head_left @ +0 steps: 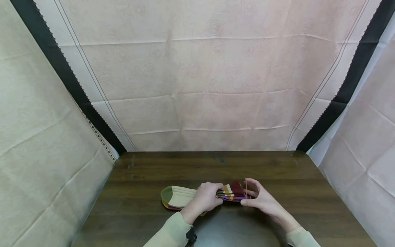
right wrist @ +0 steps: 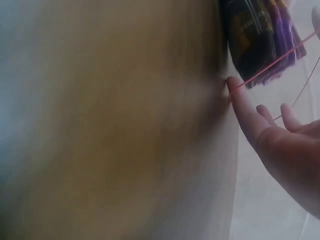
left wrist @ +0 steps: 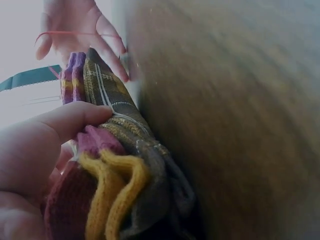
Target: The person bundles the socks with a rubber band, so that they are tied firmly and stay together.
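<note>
A stack of folded knit socks [head_left: 182, 196] lies across the wooden table, with cream, green, maroon, purple and yellow parts. My left hand [head_left: 207, 196] grips the stack around its middle, the thumb lying over its edge in the left wrist view. At the stack's right end is my right hand [head_left: 262, 199], its fingers spread apart. A thin red rubber band [right wrist: 272, 65] is stretched across those fingers, in front of the socks' end. Folded yellow and pink cuffs [left wrist: 112, 185] show close up beneath the left thumb.
The dark brown table [head_left: 148, 171] extends around the hands. Pale fabric panels with black strips [head_left: 74, 82] enclose it at the back and both sides. A black band [head_left: 191, 235] is worn at the left wrist.
</note>
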### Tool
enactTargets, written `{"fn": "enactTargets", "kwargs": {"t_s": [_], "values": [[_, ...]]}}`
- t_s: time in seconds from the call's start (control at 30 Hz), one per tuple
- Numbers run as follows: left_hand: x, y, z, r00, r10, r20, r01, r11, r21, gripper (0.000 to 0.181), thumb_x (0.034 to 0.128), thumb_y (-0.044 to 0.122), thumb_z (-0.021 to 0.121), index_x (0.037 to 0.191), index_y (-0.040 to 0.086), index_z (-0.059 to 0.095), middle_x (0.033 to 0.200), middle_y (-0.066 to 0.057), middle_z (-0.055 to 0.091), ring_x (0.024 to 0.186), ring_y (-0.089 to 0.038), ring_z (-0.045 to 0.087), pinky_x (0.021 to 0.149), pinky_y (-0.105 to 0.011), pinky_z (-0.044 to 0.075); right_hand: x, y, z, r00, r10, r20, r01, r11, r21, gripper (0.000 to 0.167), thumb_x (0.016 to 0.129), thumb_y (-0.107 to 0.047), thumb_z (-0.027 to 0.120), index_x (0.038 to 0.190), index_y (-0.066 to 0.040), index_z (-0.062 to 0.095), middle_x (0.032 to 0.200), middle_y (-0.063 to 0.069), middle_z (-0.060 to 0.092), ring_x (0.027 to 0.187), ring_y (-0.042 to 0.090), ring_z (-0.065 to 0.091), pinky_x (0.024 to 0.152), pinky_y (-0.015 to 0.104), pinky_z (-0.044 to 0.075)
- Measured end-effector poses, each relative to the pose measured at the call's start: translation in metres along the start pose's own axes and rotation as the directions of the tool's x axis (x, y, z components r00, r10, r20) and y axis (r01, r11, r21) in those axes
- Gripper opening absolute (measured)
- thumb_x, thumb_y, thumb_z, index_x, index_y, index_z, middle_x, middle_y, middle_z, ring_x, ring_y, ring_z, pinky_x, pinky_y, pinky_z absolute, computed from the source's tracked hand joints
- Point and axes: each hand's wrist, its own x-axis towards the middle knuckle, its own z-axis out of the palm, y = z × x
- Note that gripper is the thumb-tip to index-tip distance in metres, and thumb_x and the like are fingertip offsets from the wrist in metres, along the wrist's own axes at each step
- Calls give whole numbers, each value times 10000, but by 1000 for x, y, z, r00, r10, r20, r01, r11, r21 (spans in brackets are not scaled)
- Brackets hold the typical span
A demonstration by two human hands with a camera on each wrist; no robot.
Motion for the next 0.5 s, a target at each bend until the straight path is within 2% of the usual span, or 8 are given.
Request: {"fn": "enactTargets", "kwargs": {"t_s": [0.13, 0.3, 0.4, 0.5], "values": [[-2, 0, -1, 1000, -2, 27, 3, 1000, -17, 247, 860, 268, 894, 1066, 249, 759, 927, 119, 740, 802, -74, 650, 721, -294, 527, 11, -6, 11, 999, -34, 40, 38, 995, -90, 1006, 853, -113, 920, 1605, -19, 258, 1643, 273, 303, 1468, 519, 400, 982, 356, 548], [-4, -2, -1, 999, 11, 41, -9, 999, -41, 254, 867, 260, 896, 1081, 254, 760, 942, 128, 738, 829, -64, 657, 752, -300, 534, 21, -8, 27, 992, -82, 101, 101, 973, -205, 1030, 801, -146, 964, 1578, -6, 303, 1430, 232, 554, 1253, 317, 583, 954, 283, 537], [-4, -4, 0, 999, 30, 36, -28, 999, -46, 273, 860, 245, 899, 1086, 257, 748, 936, 128, 736, 818, -60, 651, 745, -303, 530, 24, -8, 35, 987, -112, 118, 138, 959, -249, 1049, 777, -160, 982, 1573, 14, 321, 1407, 222, 560, 1191, 250, 601, 949, 249, 530], [-4, -6, 0, 998, 47, 34, -45, 997, -57, 335, 865, 222, 896, 1132, 255, 696, 912, 105, 727, 765, -66, 624, 705, -300, 516, 27, -9, 41, 983, -142, 117, 171, 943, -287, 1072, 749, -174, 1001, 1565, 40, 339, 1447, 238, 511, 1200, 253, 590, 966, 227, 507]]}}
